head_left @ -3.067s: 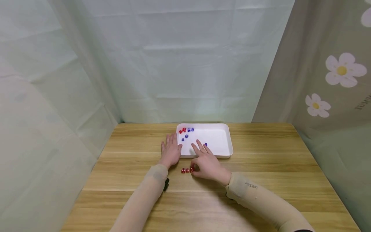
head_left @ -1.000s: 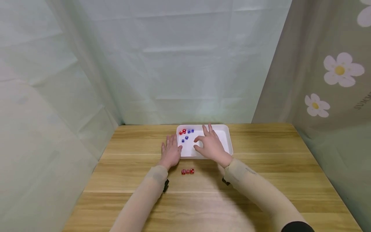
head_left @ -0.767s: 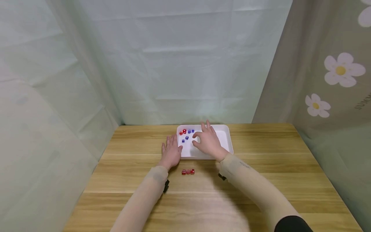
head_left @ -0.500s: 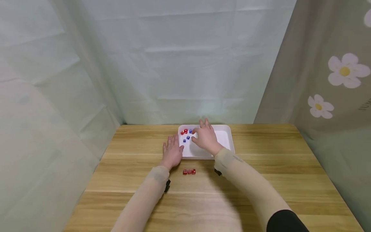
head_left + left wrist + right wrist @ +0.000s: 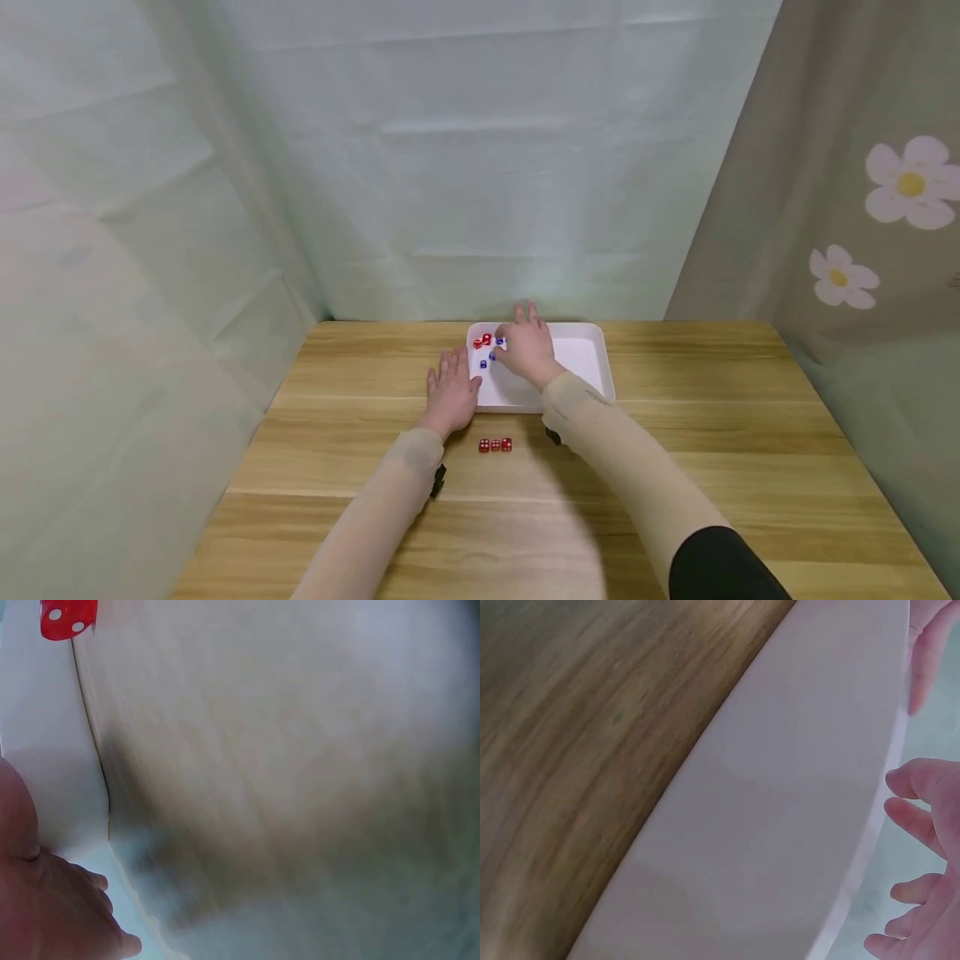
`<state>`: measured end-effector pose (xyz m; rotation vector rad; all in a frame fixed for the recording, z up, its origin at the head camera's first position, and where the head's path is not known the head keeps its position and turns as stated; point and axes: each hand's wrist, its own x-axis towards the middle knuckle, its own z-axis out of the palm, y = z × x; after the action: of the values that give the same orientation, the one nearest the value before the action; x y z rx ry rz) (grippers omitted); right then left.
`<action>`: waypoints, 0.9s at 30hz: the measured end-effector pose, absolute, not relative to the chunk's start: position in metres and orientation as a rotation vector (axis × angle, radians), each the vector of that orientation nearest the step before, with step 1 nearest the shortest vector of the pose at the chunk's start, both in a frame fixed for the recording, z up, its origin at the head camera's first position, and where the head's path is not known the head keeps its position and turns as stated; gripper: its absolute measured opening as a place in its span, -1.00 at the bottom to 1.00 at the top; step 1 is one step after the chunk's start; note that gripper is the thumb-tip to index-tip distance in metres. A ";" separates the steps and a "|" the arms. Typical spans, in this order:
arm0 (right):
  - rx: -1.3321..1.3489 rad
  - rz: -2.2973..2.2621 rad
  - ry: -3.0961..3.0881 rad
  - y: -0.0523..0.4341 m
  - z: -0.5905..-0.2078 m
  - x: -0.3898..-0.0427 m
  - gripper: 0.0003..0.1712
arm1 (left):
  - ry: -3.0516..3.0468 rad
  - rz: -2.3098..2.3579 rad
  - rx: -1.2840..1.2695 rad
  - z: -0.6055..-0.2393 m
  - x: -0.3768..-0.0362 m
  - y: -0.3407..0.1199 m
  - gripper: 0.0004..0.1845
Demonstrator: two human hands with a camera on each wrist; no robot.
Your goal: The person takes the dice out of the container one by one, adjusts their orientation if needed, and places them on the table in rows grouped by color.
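Observation:
My left hand (image 5: 452,393) lies along the left side of a white tray (image 5: 585,367), fingers straight and thumb at the rim. Over the left-middle of the tray is my right hand (image 5: 527,348). Its thumb and forefinger are parted, tips close to a blue die (image 5: 500,341); the other fingers stretch toward the back rim. In the right wrist view nothing shows between the thumb and forefinger (image 5: 911,817). Two more blue dice (image 5: 483,364) and two red dice (image 5: 487,339) lie at the tray's left end. The right hand hides part of the tray floor.
Three red dice (image 5: 495,445) stand in a row on the wooden table (image 5: 360,475), in front of the tray. A pale curtain (image 5: 487,167) hangs behind the table's back edge, with a flowered curtain (image 5: 795,208) at the right.
My right hand has let go of the rightmost red die in the row, gone up over the tray and moved left toward the blue dice. The left hand has stayed at the tray's side.

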<state>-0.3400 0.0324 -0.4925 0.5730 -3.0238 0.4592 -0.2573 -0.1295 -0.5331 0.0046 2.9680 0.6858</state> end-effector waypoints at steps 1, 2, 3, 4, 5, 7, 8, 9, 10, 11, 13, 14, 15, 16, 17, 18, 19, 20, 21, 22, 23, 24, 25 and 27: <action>0.568 0.447 -3.033 0.031 -0.493 -0.341 -0.62 | 2.966 0.687 0.003 -0.533 -0.257 -0.129 -0.24; 0.562 0.438 -3.040 0.029 -0.493 -0.341 -0.62 | 2.964 0.684 0.003 -0.533 -0.256 -0.130 -0.24; 0.558 0.434 -3.047 0.027 -0.494 -0.341 -0.61 | 2.963 0.687 0.002 -0.533 -0.256 -0.130 -0.24; 0.554 0.432 -3.052 0.025 -0.494 -0.342 -0.61 | 2.962 0.694 0.001 -0.532 -0.256 -0.129 -0.24; 0.549 0.432 -3.053 0.024 -0.494 -0.342 -0.61 | 2.961 0.698 0.000 -0.532 -0.255 -0.129 -0.24; 0.537 0.438 -3.054 0.021 -0.493 -0.342 -0.62 | 2.964 0.706 -0.001 -0.531 -0.254 -0.129 -0.24; 0.525 0.436 -3.056 0.020 -0.493 -0.343 -0.63 | 2.967 0.712 0.003 -0.531 -0.254 -0.128 -0.24; 0.514 0.432 -3.060 0.019 -0.494 -0.343 -0.63 | 2.965 0.722 0.006 -0.531 -0.253 -0.128 -0.24; 0.501 0.423 -3.065 0.019 -0.494 -0.343 -0.64 | 2.965 0.728 0.010 -0.530 -0.252 -0.127 -0.24; 0.489 0.413 -3.072 0.018 -0.495 -0.344 -0.64 | 2.967 0.724 0.014 -0.530 -0.252 -0.127 -0.24; 0.469 0.395 -3.085 0.017 -0.496 -0.345 -0.64 | 2.970 0.711 0.020 -0.529 -0.251 -0.125 -0.24; 0.461 0.385 -3.091 0.017 -0.498 -0.346 -0.63 | 2.971 0.706 0.022 -0.529 -0.251 -0.125 -0.24; 0.456 0.381 -3.093 0.016 -0.498 -0.346 -0.63 | 2.971 0.701 0.022 -0.528 -0.251 -0.124 -0.24; 0.452 0.375 -3.095 0.016 -0.499 -0.346 -0.63 | 2.975 0.696 0.022 -0.528 -0.250 -0.124 -0.24; 0.450 0.374 -3.095 0.016 -0.500 -0.347 -0.63 | 2.978 0.692 0.022 -0.528 -0.250 -0.123 -0.24; 0.449 0.374 -3.096 0.016 -0.500 -0.347 -0.62 | 2.980 0.691 0.020 -0.529 -0.250 -0.123 -0.25; 0.449 0.370 -3.096 0.016 -0.500 -0.347 -0.62 | 2.978 0.698 0.020 -0.529 -0.251 -0.123 -0.25; 0.450 0.369 -3.097 0.016 -0.500 -0.347 -0.61 | 2.975 0.706 0.020 -0.530 -0.251 -0.123 -0.25; 0.450 0.370 -3.098 0.016 -0.500 -0.347 -0.61 | 2.974 0.712 0.022 -0.531 -0.251 -0.123 -0.25; 0.449 0.367 -3.097 0.015 -0.500 -0.347 -0.61 | 2.972 0.721 0.024 -0.531 -0.251 -0.123 -0.25; 0.445 0.368 -3.098 0.015 -0.500 -0.347 -0.60 | 2.967 0.725 0.023 -0.532 -0.252 -0.123 -0.24; 0.441 0.369 -3.100 0.015 -0.500 -0.346 -0.60 | 2.960 0.730 0.022 -0.533 -0.252 -0.123 -0.24; 0.437 0.373 -3.102 0.014 -0.500 -0.345 -0.60 | 2.952 0.731 0.022 -0.534 -0.252 -0.123 -0.23; 0.431 0.366 -3.102 0.014 -0.501 -0.345 -0.59 | 2.946 0.724 0.019 -0.536 -0.253 -0.124 -0.23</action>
<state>-0.3447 0.0135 -0.5011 0.4310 -3.1018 0.3662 -0.2526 -0.1237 -0.5363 0.0187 2.9459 0.7237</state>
